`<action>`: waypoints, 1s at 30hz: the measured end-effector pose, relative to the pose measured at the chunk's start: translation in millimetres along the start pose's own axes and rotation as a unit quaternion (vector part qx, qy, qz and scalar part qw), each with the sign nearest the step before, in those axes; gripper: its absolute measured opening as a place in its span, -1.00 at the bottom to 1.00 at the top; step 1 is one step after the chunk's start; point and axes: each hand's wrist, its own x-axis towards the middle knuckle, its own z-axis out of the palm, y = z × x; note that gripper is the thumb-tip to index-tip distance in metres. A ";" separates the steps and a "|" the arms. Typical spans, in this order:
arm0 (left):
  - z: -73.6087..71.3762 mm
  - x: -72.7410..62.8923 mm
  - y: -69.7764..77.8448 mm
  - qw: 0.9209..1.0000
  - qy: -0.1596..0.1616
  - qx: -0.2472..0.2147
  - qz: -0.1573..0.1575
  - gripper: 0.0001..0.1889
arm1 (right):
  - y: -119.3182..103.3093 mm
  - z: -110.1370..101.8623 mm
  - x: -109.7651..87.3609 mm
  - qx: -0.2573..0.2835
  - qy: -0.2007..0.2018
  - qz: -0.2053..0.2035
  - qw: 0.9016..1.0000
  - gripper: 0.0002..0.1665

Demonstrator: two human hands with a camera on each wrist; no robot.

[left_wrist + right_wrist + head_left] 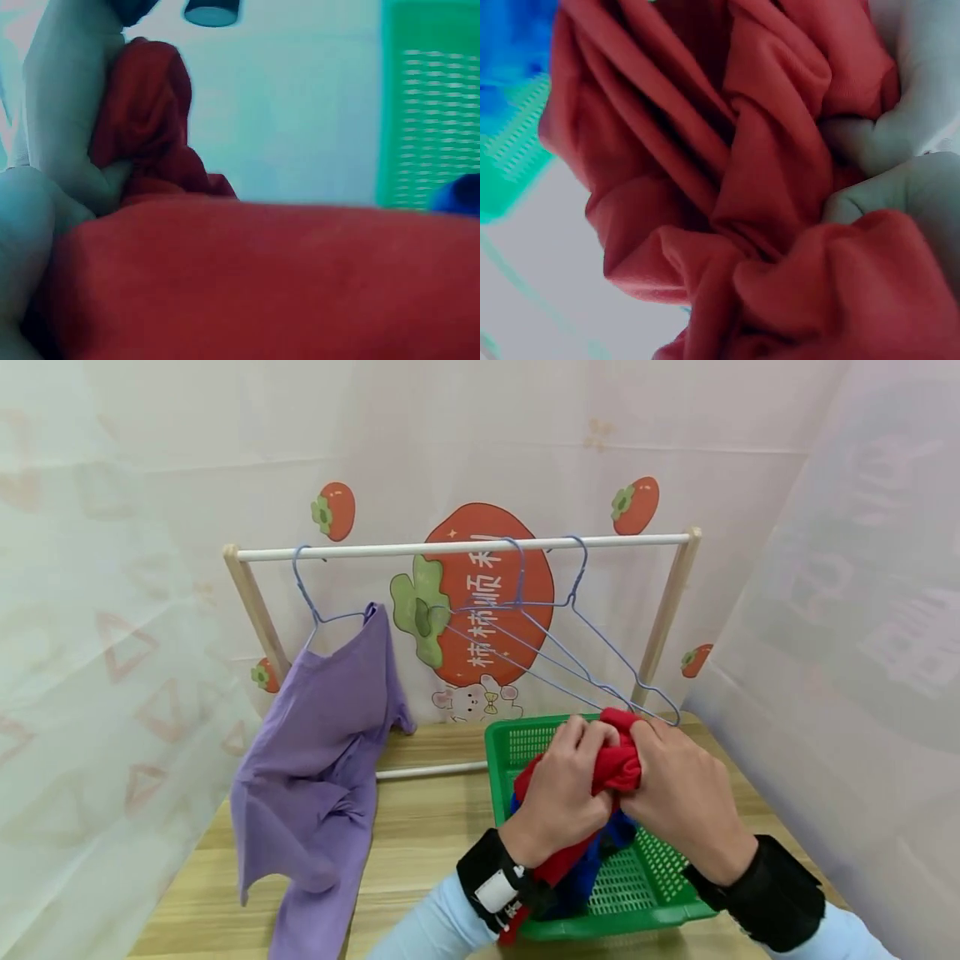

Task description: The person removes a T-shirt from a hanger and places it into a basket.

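Observation:
A bunched red cloth garment (617, 767) is held up by both hands over the green basket. My left hand (561, 777) grips its left side, fingers curled into the fabric. The right hand (681, 781) grips the other side, close against the left. In the right wrist view the red garment (772, 172) hangs in thick folds, with thumbs pressed into it. It fills the lower part of the left wrist view as a red sheet of fabric (285, 277). Part of it trails down past my left wrist. Blue clothing (577, 881) lies beneath it in the green basket (622, 927).
A white rail (450, 549) on wooden posts stands behind the basket. Two empty blue hangers (577, 597) hang at its right, their ends near my hands. A purple shirt (322, 735) hangs from another hanger (303, 585) at the left, reaching the wooden table (420, 835).

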 end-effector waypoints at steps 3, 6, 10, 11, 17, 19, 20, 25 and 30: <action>2.7 -12.5 -10.6 0.986 -0.146 0.063 -0.043 -0.41 | 17.0 14.8 -11.9 0.051 -0.102 -0.029 0.993 -0.47; -3.1 -27.5 -22.2 0.950 -0.283 0.101 -0.087 -0.33 | 36.0 23.7 -17.3 0.157 -0.269 -0.004 0.950 -0.07; -19.2 -42.9 -35.7 0.945 -0.292 0.089 -0.120 -0.43 | 60.9 24.8 -5.1 0.202 -0.373 0.076 0.902 0.01; -25.0 -45.8 -38.8 0.950 -0.273 0.089 -0.122 -0.46 | 67.7 25.0 0.4 0.195 -0.374 0.081 0.903 -0.06; -75.4 -65.7 -52.0 0.971 -0.148 0.120 -0.141 -0.59 | 117.8 33.6 36.6 0.129 -0.342 0.074 0.928 -0.34; -95.8 -73.2 -54.6 0.974 -0.095 0.151 -0.140 -0.62 | 135.1 40.5 48.7 0.137 -0.324 0.094 0.931 -0.28; -106.4 -76.9 -56.0 0.974 -0.064 0.167 -0.140 -0.63 | 142.7 44.3 55.4 0.153 -0.317 0.110 0.930 -0.23; -163.4 -90.5 -63.8 0.949 0.112 0.247 -0.160 -0.64 | 163.4 60.1 92.6 0.272 -0.276 0.205 0.899 0.11; -207.9 -101.1 -83.4 0.906 0.242 0.283 -0.203 -0.62 | 167.6 74.7 120.0 0.354 -0.180 0.269 0.877 0.28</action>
